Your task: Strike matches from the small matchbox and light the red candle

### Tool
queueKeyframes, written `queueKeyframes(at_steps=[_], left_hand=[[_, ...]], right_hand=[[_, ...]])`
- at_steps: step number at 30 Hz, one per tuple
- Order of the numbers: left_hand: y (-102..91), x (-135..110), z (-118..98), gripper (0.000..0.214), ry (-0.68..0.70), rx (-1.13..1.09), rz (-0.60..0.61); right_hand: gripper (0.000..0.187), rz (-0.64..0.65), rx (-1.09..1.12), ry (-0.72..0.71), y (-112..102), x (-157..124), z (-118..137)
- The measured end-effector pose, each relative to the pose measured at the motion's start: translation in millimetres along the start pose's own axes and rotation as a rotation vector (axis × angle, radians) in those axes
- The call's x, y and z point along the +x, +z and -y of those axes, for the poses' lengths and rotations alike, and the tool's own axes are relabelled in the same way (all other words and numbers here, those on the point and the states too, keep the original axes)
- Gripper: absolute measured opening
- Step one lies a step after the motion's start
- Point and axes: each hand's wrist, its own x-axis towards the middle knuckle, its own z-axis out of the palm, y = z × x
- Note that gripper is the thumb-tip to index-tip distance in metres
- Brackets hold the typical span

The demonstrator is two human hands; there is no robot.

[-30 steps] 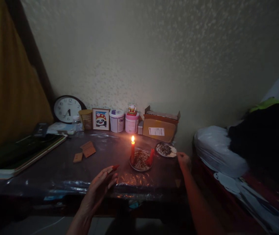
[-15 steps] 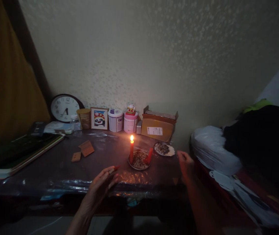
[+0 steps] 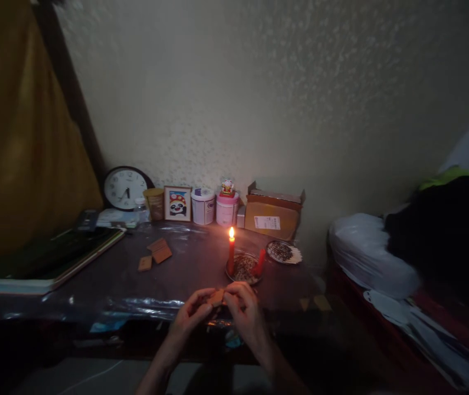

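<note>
My left hand [image 3: 191, 315] and my right hand [image 3: 244, 310] meet above the near edge of the dark table [image 3: 94, 285]. Both pinch a small brown box [image 3: 218, 298], probably a matchbox, between their fingertips. Just beyond them a lit red candle [image 3: 231, 253] stands in a round patterned dish [image 3: 243, 270]. A second, unlit red candle [image 3: 259, 262] leans on that dish's right rim. Further right lies another dish [image 3: 281, 252] with pale matchsticks fanned over its right edge.
Against the wall stand a clock [image 3: 125, 188], a framed panda picture [image 3: 177, 203], two round tins [image 3: 203, 206], and an open cardboard box [image 3: 274, 215]. Brown cardboard pieces [image 3: 159, 252] and a large book [image 3: 49, 260] lie left. A white bag [image 3: 366, 255] and dark clothes sit right.
My right hand has come back from the matchstick dish to the middle. My left hand has closed in, and both now pinch the small box together. The view shifted slightly left.
</note>
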Motion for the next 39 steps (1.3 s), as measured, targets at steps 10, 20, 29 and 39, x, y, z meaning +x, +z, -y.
queueKeyframes(at_steps=[10,20,29,39], left_hand=[[7.4,-2.9,-1.4,0.037,0.072,0.123,0.046],[12.1,-8.1,-8.7,0.035,0.049,0.072,0.051],[12.2,-8.9,-9.2,0.037,0.063,0.072,0.053],[11.8,-10.5,-10.4,0.037,0.053,0.098,0.043]], right_hand=[[0.015,0.08,0.008,0.0,4.1,-6.7,-18.1],[0.02,0.103,0.003,0.067,4.6,-9.8,-18.1],[0.022,0.126,0.053,0.09,3.7,-9.5,-19.6],[0.021,0.181,0.063,0.105,0.0,-9.0,-14.8]])
